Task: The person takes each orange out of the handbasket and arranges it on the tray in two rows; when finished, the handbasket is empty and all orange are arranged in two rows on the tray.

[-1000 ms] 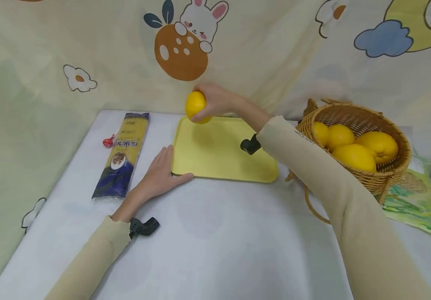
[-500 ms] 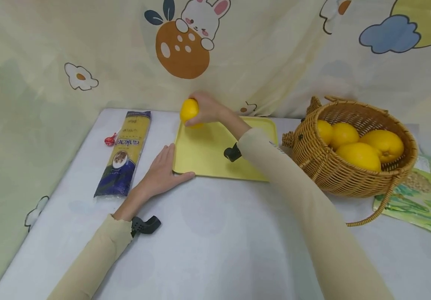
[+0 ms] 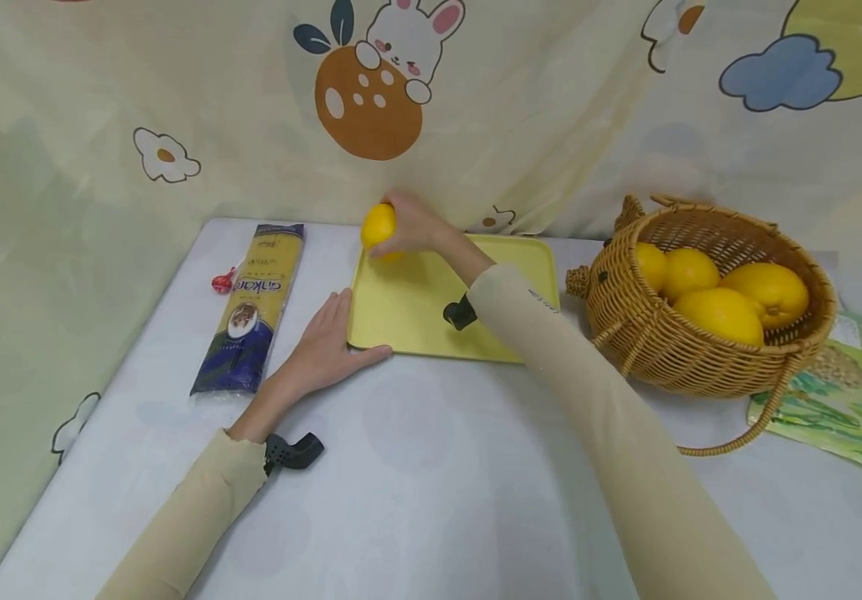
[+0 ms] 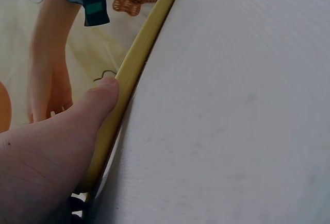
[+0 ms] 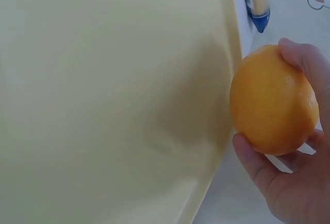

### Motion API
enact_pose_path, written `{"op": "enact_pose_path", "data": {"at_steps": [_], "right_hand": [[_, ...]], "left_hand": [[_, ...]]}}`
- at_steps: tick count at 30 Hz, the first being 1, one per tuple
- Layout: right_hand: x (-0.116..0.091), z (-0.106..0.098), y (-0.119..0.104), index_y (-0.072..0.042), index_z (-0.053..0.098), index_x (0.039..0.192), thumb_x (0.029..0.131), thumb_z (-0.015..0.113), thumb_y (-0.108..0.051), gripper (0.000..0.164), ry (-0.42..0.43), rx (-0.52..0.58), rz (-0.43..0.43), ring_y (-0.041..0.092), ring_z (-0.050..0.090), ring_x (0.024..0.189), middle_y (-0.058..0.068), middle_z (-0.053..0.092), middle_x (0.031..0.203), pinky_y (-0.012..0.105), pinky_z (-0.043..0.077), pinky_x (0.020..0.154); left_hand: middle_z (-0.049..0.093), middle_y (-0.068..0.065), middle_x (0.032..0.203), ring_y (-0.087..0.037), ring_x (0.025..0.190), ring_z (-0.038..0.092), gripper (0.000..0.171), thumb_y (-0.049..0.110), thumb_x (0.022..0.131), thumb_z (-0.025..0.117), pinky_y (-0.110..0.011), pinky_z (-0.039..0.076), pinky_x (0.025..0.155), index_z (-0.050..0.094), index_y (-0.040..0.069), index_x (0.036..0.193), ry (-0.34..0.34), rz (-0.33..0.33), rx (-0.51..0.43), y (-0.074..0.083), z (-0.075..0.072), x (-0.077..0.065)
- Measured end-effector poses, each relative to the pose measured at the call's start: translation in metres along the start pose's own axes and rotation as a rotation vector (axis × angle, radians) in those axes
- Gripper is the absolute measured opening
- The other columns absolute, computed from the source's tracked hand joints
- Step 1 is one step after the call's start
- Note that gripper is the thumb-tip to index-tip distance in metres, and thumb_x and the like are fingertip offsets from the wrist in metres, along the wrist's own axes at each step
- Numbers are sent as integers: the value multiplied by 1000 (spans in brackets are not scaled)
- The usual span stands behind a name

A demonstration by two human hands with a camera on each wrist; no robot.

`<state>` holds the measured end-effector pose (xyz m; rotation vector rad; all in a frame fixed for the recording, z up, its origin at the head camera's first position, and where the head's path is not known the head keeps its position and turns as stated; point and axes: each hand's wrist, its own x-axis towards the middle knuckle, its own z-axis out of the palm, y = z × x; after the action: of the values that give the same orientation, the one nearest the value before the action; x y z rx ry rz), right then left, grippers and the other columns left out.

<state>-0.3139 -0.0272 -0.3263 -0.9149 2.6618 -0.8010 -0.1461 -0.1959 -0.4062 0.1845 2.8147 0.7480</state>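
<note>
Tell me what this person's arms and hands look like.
The left hand and right hand are ungloved. The left sleeve and right sleeve are long and beige; the right has dark lettering near its cuff, too small to read. Each wrist wears a black, bent device.

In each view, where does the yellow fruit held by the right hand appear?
Head: the yellow fruit is above and left of centre, in the right hand.
Left wrist: not visible.
Right wrist: right of centre.
Shared landmark: the yellow tray, seen in all three views.
</note>
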Motion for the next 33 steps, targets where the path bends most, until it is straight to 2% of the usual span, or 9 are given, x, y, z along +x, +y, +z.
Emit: {"op": "enact_pose_path", "data": {"at_steps": [4, 11, 18, 22, 24, 27, 29, 33], "right_hand": [[0, 2, 1, 1, 43, 132, 74, 80, -35, 77, 15, 19, 13, 26, 48, 111, 14, 52, 125, 35, 45, 96], [-1, 10, 1, -4, 40, 139, 79, 76, -39, 78, 30, 6, 107, 26, 41, 123, 13, 46, 137, 36, 42, 103], [-4, 10, -6, -5, 34, 144, 82, 75, -41, 82, 24, 52, 162, 27, 38, 129, 15, 37, 145, 37, 39, 110], [-13, 12, -10, -6, 33, 146, 84, 73, -43, 83, 80, 42, 150, 27, 38, 131, 16, 35, 148, 36, 37, 113], [-24, 12, -16, -7, 34, 147, 86, 72, -43, 80, 126, 40, 104, 27, 38, 133, 15, 36, 149, 36, 36, 115], [-53, 10, -31, -5, 38, 144, 88, 71, -36, 72, 174, 57, -17, 27, 39, 132, 16, 41, 146, 37, 37, 113], [-79, 9, -41, -5, 41, 142, 89, 70, -32, 66, 183, 45, -94, 27, 40, 130, 15, 44, 143, 37, 38, 112], [-137, 12, -50, -7, 46, 139, 91, 68, -28, 57, 212, -86, -228, 27, 41, 131, 14, 46, 141, 37, 43, 109]], "left_hand": [[-4, -12, 165, -32, 153, -2, 121, 78, 79, 54, -51, 7, 125, -9, 8, 155, 0, 4, 6, 0, 0, 0], [-4, -12, 165, -32, 153, -2, 121, 78, 79, 53, -51, 7, 125, -9, 8, 156, 1, 4, 7, 0, 1, 0], [-5, -12, 165, -31, 153, -3, 120, 78, 79, 53, -51, 6, 125, -10, 9, 155, -2, -1, 11, 1, 0, -1], [-6, -12, 165, -32, 153, -4, 120, 77, 80, 54, -51, 5, 125, -10, 8, 155, -8, 2, 12, 3, -1, -1], [-6, -12, 165, -31, 153, -4, 120, 77, 80, 54, -51, 5, 125, -11, 9, 155, -10, 3, 8, 4, -1, 0], [-5, -13, 165, -32, 153, -3, 121, 78, 79, 54, -52, 6, 125, -10, 8, 155, -2, 14, 2, 4, 0, 1], [-4, -13, 165, -32, 153, -3, 122, 78, 78, 53, -53, 7, 124, -9, 8, 155, 3, 16, 0, 3, 0, 1], [-2, -14, 165, -33, 153, -1, 123, 79, 77, 54, -54, 8, 124, -7, 7, 156, 20, 15, 6, 0, 0, 1]]}}
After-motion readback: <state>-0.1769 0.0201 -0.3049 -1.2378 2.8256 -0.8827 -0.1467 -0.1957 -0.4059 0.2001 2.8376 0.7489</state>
